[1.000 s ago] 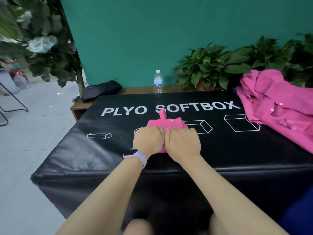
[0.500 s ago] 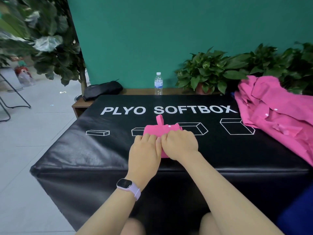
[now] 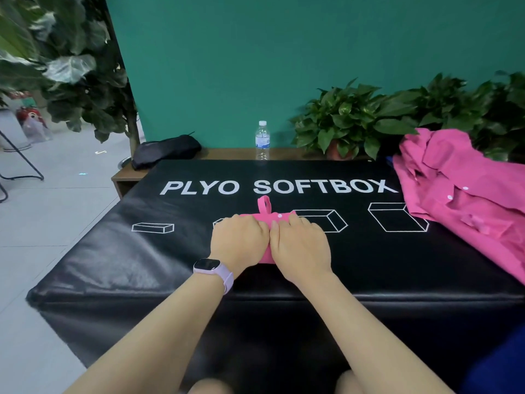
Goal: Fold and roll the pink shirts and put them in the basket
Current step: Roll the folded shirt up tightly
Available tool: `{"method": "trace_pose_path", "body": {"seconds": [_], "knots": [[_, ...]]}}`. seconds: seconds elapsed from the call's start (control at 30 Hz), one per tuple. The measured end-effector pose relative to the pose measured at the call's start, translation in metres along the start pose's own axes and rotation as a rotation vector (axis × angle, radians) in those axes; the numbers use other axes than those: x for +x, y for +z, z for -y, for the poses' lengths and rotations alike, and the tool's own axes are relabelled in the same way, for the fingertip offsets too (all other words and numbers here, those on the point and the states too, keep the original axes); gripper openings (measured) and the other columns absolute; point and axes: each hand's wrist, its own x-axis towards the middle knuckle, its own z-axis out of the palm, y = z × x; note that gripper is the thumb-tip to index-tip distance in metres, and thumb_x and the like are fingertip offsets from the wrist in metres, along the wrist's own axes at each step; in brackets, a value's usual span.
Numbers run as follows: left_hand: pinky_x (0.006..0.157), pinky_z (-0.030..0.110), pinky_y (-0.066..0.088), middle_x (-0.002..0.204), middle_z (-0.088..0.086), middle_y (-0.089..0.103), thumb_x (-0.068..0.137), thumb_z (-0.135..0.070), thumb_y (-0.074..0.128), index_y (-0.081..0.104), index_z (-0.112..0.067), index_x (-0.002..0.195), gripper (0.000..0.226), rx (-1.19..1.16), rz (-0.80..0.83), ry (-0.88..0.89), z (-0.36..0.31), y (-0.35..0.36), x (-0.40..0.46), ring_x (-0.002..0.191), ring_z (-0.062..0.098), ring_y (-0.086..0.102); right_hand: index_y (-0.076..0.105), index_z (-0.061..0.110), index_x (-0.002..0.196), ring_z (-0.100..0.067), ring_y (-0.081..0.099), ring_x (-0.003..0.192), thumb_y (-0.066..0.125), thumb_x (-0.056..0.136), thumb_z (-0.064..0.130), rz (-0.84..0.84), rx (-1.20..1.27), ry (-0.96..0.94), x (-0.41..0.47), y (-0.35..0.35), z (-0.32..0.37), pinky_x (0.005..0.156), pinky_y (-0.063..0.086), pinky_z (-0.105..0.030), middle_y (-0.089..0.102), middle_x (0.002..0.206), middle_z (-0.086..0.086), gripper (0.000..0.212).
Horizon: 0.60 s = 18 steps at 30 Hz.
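Note:
A pink shirt, rolled into a short thick bundle, lies mid-way across the black soft box. A small pink loop sticks up at its far edge beside a white button. My left hand, with a watch on the wrist, curls over the left half of the roll. Touching it, my right hand wraps over the right half. Most of the roll is hidden under both hands. A heap of loose pink shirts lies on the box's far right. No basket is in view.
Behind the box a low wooden bench carries a water bottle, a black bag and potted plants. A tall leafy plant stands at the far left over grey floor. Something blue sits at the lower right.
Both hands have stayed on the roll. The left hand flattened briefly and curls over it again, and less of the pink shirt shows beyond the fingers.

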Motion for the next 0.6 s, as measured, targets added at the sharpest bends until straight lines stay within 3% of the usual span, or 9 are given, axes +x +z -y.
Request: {"method": "trace_pose_path", "body": {"seconds": [0.17, 0.3, 0.43, 0.53, 0.6], "knots": [[0.046, 0.027, 0.014, 0.058, -0.004, 0.031, 0.092, -0.013, 0.044, 0.027, -0.016, 0.06, 0.036, -0.015, 0.034, -0.044, 0.004, 0.008, 0.007, 0.057, 0.026, 0.04, 0.04, 0.019, 0.07, -0.024, 0.043, 0.069, -0.002, 0.084, 0.019, 0.037, 0.0, -0.014, 0.016, 0.001, -0.005, 0.06, 0.03, -0.035, 0.052, 0.079, 0.0, 0.044], [0.047, 0.026, 0.014, 0.06, -0.004, 0.03, 0.092, -0.014, 0.042, 0.026, -0.015, 0.062, 0.034, 0.003, 0.056, -0.045, 0.003, 0.01, 0.01, 0.058, 0.026, 0.04, 0.029, 0.018, 0.065, -0.025, 0.044, 0.062, 0.025, 0.094, 0.01, 0.062, -0.033, -0.041, 0.024, 0.006, -0.007, 0.053, 0.025, -0.034, 0.038, 0.065, 0.002, 0.031], [0.05, 0.027, 0.02, 0.065, -0.003, 0.039, 0.094, -0.014, 0.04, 0.033, -0.016, 0.067, 0.028, -0.021, 0.067, -0.082, 0.003, 0.007, 0.008, 0.063, 0.027, 0.045, 0.028, 0.016, 0.066, -0.028, 0.049, 0.063, 0.039, 0.095, 0.008, 0.092, -0.059, -0.059, 0.024, 0.006, -0.007, 0.05, 0.023, -0.032, 0.044, 0.068, 0.0, 0.033], [0.054, 0.03, 0.031, 0.079, 0.002, 0.051, 0.091, -0.009, 0.039, 0.047, -0.014, 0.09, 0.01, -0.001, 0.058, -0.003, -0.002, -0.004, -0.006, 0.069, 0.026, 0.044, 0.041, 0.016, 0.064, -0.031, 0.058, 0.076, 0.034, 0.098, 0.019, 0.082, 0.052, 0.032, 0.028, 0.004, -0.009, 0.06, 0.032, -0.036, 0.06, 0.077, -0.003, 0.034], [0.06, 0.034, 0.036, 0.09, 0.004, 0.056, 0.088, -0.007, 0.035, 0.045, -0.014, 0.101, 0.018, -0.023, 0.041, 0.017, -0.003, -0.004, -0.018, 0.076, 0.027, 0.045, 0.041, 0.016, 0.065, -0.03, 0.057, 0.079, 0.031, 0.098, 0.023, 0.091, 0.09, 0.034, 0.03, 0.002, -0.009, 0.065, 0.034, -0.036, 0.066, 0.085, -0.005, 0.036]]}}
